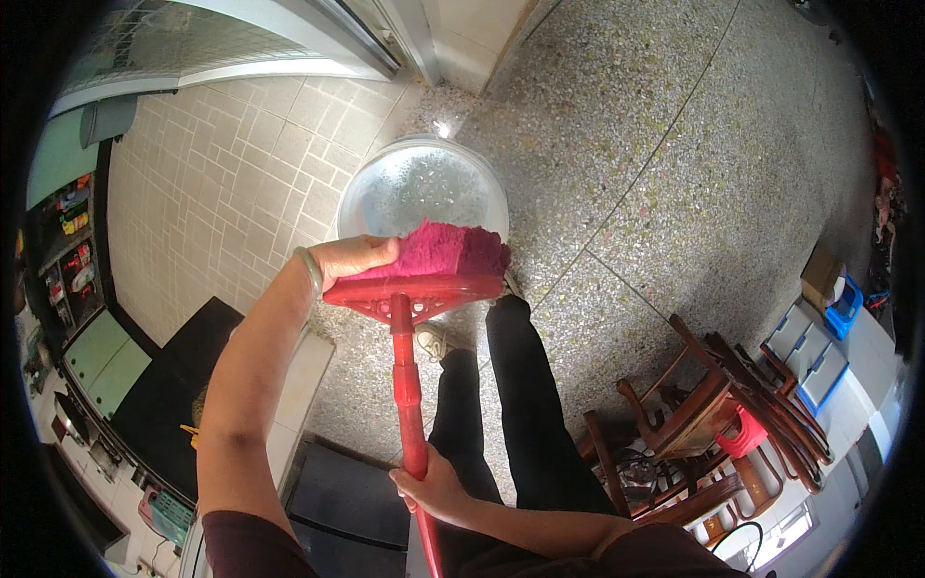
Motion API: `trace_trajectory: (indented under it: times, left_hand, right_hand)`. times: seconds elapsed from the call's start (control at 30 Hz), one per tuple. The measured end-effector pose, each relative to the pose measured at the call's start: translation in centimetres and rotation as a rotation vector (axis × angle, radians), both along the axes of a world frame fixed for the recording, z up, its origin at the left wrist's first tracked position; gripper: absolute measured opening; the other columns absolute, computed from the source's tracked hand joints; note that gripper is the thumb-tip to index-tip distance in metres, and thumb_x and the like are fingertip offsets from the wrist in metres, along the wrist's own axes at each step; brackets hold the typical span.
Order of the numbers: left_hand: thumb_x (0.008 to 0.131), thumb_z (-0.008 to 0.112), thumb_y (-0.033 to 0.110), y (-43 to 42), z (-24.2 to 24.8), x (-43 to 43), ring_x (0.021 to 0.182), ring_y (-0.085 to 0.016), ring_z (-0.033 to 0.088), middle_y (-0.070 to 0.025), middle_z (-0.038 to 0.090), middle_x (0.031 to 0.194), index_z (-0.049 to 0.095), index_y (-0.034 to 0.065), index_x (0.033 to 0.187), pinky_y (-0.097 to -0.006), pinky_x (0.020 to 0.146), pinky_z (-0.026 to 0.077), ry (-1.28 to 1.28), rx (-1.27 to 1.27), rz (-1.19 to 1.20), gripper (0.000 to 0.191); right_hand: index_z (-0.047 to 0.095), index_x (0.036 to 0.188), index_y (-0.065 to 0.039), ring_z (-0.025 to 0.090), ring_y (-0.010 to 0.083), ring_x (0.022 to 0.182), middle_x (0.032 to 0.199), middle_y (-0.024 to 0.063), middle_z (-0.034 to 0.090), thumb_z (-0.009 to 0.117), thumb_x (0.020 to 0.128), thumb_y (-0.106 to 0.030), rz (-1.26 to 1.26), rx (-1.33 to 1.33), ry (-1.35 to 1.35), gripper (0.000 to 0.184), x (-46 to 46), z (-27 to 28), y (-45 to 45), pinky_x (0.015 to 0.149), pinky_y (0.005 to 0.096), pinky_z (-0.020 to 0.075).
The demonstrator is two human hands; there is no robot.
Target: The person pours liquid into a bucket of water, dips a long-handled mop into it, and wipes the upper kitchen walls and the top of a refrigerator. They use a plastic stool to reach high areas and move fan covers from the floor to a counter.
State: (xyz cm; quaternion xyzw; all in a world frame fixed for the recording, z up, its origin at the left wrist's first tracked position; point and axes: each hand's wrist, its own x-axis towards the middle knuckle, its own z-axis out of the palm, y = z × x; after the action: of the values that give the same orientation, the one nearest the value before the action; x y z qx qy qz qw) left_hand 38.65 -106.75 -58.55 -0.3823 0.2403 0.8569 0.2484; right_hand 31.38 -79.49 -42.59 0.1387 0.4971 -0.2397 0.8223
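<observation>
A red mop or broom head (419,289) with pink fabric (455,249) wrapped over its far side is raised in front of me. My left hand (358,259) grips the fabric at the head's left end, thumb on top; its fingers are partly hidden. Lower down, my right hand (432,485) is closed around the red pole (407,394). Just beyond the fabric, a round basin (426,180) of cloudy water with small bits in it stands on the floor, its near edge hidden behind the fabric.
Wooden chairs (694,412) are stacked at the right, near a blue plastic item (844,307). A dark counter (166,383) and shelves (69,231) line the left. A door frame (405,36) rises beyond the basin. My feet stand on speckled floor (614,144).
</observation>
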Motion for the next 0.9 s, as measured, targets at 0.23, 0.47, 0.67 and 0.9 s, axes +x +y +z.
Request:
trace_trajectory:
  times: [0.23, 0.47, 0.67, 0.9]
  left_hand:
    - [0.076, 0.067, 0.034, 0.7, 1.3, -1.9, 0.080, -0.011, 0.058, -0.0054, 0.061, 0.093, 0.055, 0.0002, 0.106, -0.0287, 0.073, 0.049, -0.161, -0.212, 0.038, 0.046]
    - [0.077, 0.065, 0.022, 1.0, 1.7, -2.5, 0.069, -0.011, 0.059, -0.0067, 0.063, 0.084, 0.056, -0.0042, 0.101, -0.0253, 0.062, 0.050, -0.258, -0.345, -0.025, 0.036]
    - [0.078, 0.060, 0.050, -0.1, 1.7, -2.6, 0.081, -0.015, 0.059, -0.0108, 0.060, 0.096, 0.054, -0.0038, 0.105, -0.0291, 0.072, 0.050, -0.277, -0.314, -0.179, 0.061]
    - [0.072, 0.058, 0.059, -4.2, 3.7, -2.6, 0.113, -0.020, 0.048, -0.0144, 0.049, 0.122, 0.038, 0.0032, 0.129, -0.0332, 0.099, 0.035, -0.102, 0.521, 0.245, 0.081]
  right_hand:
    - [0.039, 0.087, -0.005, 0.047, 0.0097, 0.044, 0.061, 0.0044, 0.049, 0.057, 0.082, -0.007, -0.020, 0.007, 0.000, 0.019, 0.4, -0.4, 1.4, 0.040, 0.0244, 0.0406]
    - [0.040, 0.086, -0.006, 0.046, 0.0094, 0.044, 0.061, 0.0040, 0.048, 0.057, 0.081, -0.006, -0.005, 0.021, -0.012, 0.018, 0.3, -0.4, 1.5, 0.040, 0.0239, 0.0396]
    - [0.041, 0.085, -0.005, 0.046, 0.0092, 0.044, 0.061, 0.0034, 0.048, 0.058, 0.081, -0.007, -0.058, 0.023, -0.068, 0.017, 0.2, -0.5, 1.7, 0.040, 0.0234, 0.0389]
    - [0.041, 0.087, -0.006, 0.045, 0.0084, 0.042, 0.060, 0.0018, 0.046, 0.057, 0.082, -0.009, -0.047, -0.046, -0.135, 0.017, 0.8, 1.1, 1.3, 0.037, 0.0226, 0.0380]
